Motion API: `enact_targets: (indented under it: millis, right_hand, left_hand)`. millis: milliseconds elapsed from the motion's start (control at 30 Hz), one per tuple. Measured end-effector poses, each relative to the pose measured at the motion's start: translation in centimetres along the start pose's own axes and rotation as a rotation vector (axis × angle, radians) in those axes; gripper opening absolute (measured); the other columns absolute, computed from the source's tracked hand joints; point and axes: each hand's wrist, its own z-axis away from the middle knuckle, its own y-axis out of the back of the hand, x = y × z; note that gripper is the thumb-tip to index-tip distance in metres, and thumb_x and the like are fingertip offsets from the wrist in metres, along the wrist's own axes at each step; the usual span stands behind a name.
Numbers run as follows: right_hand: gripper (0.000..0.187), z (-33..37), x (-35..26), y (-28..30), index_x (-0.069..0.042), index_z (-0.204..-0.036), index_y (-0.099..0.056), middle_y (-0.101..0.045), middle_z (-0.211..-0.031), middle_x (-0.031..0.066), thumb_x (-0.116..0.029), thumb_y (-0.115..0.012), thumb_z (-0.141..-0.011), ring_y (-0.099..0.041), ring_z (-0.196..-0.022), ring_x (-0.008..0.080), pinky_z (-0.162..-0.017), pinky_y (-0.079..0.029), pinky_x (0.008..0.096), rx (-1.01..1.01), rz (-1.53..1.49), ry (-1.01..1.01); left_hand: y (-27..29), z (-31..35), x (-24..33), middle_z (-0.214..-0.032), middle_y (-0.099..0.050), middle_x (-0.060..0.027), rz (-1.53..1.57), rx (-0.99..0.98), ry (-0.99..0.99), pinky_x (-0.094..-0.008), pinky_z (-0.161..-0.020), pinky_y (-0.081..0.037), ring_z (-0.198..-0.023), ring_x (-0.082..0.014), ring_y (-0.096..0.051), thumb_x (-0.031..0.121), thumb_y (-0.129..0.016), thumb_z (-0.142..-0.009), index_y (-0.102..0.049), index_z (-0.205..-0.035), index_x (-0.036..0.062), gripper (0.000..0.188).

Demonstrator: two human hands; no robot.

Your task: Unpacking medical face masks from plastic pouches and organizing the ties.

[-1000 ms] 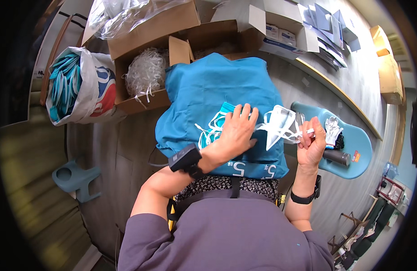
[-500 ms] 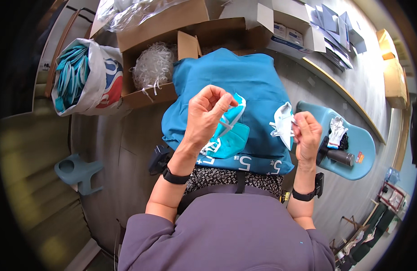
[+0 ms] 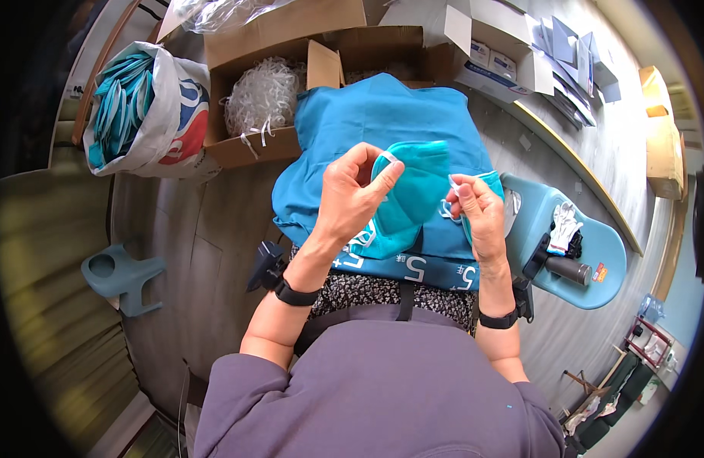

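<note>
My left hand (image 3: 356,191) pinches the edge of a teal folded face mask (image 3: 422,179) between thumb and fingers, at a white strap. My right hand (image 3: 483,221) is closed, thumb against fingers, on a thin white strap (image 3: 453,185) just right of that mask. Behind the right hand a second teal mask (image 3: 489,180) shows in part; whether the hand grips it too is hidden. Both hands are above a blue cloth (image 3: 367,114) spread across my lap. More teal and white mask material (image 3: 363,235) lies below my left hand.
A white bag (image 3: 165,114) full of teal masks stands at the far left. Beside it, a cardboard box (image 3: 249,153) holds tangled white straps (image 3: 264,99). On the blue stool (image 3: 600,267) at the right are gloves (image 3: 565,227) and a dark bottle (image 3: 571,269). Another stool (image 3: 127,278) stands left.
The teal mask in my left hand has turned, its broad side now facing me. My right hand has moved left and slightly down, closer to it. The white side of the right mask is mostly out of sight.
</note>
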Motion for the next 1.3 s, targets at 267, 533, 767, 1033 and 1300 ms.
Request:
enact_targets:
  millis: [267, 533, 767, 1033, 1300]
  right_hand:
    - [0.024, -0.1, -3.7, -1.8, 0.001, -0.105, -0.065, -0.06, -0.082, -0.0042, -0.022, -0.066, -0.097, -0.049, -0.069, 0.0015, -0.06, -0.039, 0.0176, 0.008, 0.043, 0.208]
    - [0.015, -1.0, -3.7, -0.1, 0.0, -0.092, -0.068, -0.053, -0.07, -0.0083, -0.014, -0.068, -0.095, -0.038, -0.06, -0.0016, -0.05, -0.028, 0.0176, 0.247, 0.289, 0.313]
    - [0.016, -1.7, -3.7, 0.5, 0.001, -0.09, -0.068, -0.049, -0.069, -0.0096, -0.015, -0.07, -0.094, -0.035, -0.06, -0.0011, -0.051, -0.024, 0.0183, 0.274, 0.138, 0.284]
    - [0.015, -2.1, -3.2, 2.0, 0.001, -0.09, -0.069, -0.05, -0.069, -0.0104, -0.014, -0.07, -0.094, -0.036, -0.061, -0.0009, -0.052, -0.025, 0.0179, 0.275, 0.251, 0.236]
    - [0.016, -2.9, -2.1, 5.7, 0.0, -0.089, -0.07, -0.051, -0.07, -0.0103, -0.016, -0.07, -0.094, -0.038, -0.063, -0.0004, -0.053, -0.028, 0.0179, 0.396, 0.288, 0.264]
  left_hand:
    - [-1.5, 0.2, -0.3, -0.078, -0.062, 0.003, 0.118, -0.07, -0.035, -0.0194, -0.06, -0.048, -0.069, -0.0026, -0.054, 0.014, -0.076, -0.088, -0.064, -0.098, 0.0029, 0.019]
    - [-0.9, -0.5, -0.6, -0.076, -0.062, -0.0021, -0.408, 0.099, -0.37, -0.026, -0.063, -0.044, -0.067, -0.0104, -0.053, 0.013, -0.081, -0.08, -0.071, -0.084, 0.0028, 0.015]
    - [-1.5, 0.3, -0.1, -0.071, -0.053, -0.0007, -0.11, -0.268, -0.15, -0.0279, -0.063, -0.04, -0.068, -0.0118, -0.047, 0.02, -0.085, -0.078, -0.074, -0.088, 0.0035, 0.022]
    - [-0.1, 0.5, 0.8, -0.087, -0.059, -0.003, -0.037, -0.63, -0.217, -0.0322, -0.083, -0.04, -0.095, -0.0166, -0.051, 0.024, -0.075, -0.085, -0.072, -0.078, 0.0046, 0.021]
    - [4.7, 0.1, 1.3, -0.083, -0.057, -0.0095, 0.893, -0.469, -0.328, -0.0348, -0.082, -0.038, -0.087, -0.0238, -0.049, 0.019, -0.055, -0.093, -0.064, -0.069, 0.0034, 0.03]
